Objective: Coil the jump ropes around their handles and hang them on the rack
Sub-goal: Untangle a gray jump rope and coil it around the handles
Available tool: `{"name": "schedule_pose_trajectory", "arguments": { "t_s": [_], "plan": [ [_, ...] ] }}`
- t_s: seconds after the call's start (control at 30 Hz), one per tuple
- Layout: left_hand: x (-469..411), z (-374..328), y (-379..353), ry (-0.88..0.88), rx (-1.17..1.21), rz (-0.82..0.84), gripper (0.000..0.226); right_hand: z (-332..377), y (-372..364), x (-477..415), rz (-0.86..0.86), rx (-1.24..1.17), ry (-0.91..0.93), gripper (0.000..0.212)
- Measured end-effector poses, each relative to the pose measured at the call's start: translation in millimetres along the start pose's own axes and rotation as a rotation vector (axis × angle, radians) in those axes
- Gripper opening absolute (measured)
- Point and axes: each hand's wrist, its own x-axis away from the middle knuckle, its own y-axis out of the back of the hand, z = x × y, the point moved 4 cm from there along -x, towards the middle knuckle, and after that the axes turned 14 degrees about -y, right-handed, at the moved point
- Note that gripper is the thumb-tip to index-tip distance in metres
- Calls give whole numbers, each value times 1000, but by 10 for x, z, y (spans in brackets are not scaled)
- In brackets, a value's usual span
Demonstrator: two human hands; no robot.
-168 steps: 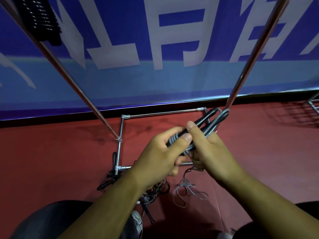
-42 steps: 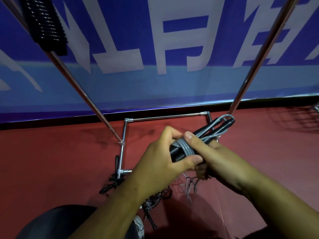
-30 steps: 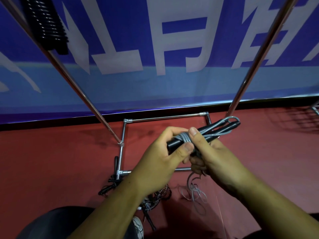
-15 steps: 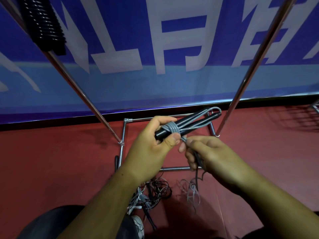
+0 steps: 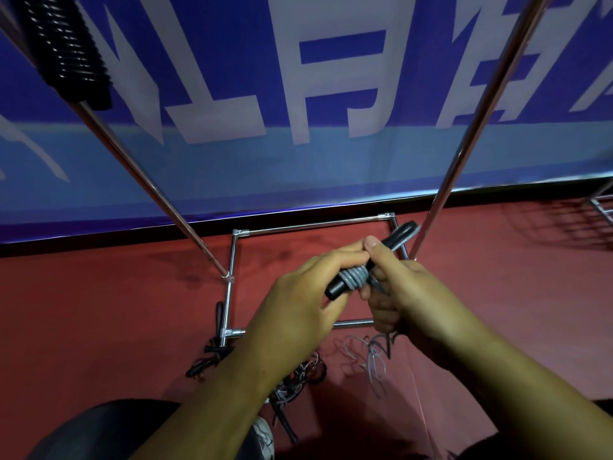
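A tangle of other ropes (image 5: 298, 376) lies on the red floor (image 5: 99, 310), apparently waiting their turn. Above it the left hand (image 5: 298, 303) grips the black handles (image 5: 399, 235) to steady them. The right hand (image 5: 411, 300) pinches the grey rope (image 5: 355, 277) at its coil, likely to keep the turns tight, and the slack tail (image 5: 373, 358) trails down to the floor. Beyond stands the rack (image 5: 464, 137), with a black coiled rope (image 5: 73, 51) hanging at its upper left.

Right hand (image 5: 408, 300) back on handles (image 5: 399, 235)
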Motion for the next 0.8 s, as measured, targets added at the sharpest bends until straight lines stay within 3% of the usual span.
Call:
{"name": "schedule_pose_trajectory", "arguments": {
  "t_s": [0.17, 0.37, 0.8],
  "plan": [
    [26, 59, -5, 271, 475, -14, 55, 33, -26, -23, 79, -87, 92, 43],
    [20, 55, -13, 351, 601, -86, 34, 35, -80, 24, 82, 158, 241, 49],
    [49, 10, 63, 322, 324, -12, 31, 41, -36, 39, 38, 281, 205, 56]
  ]
}}
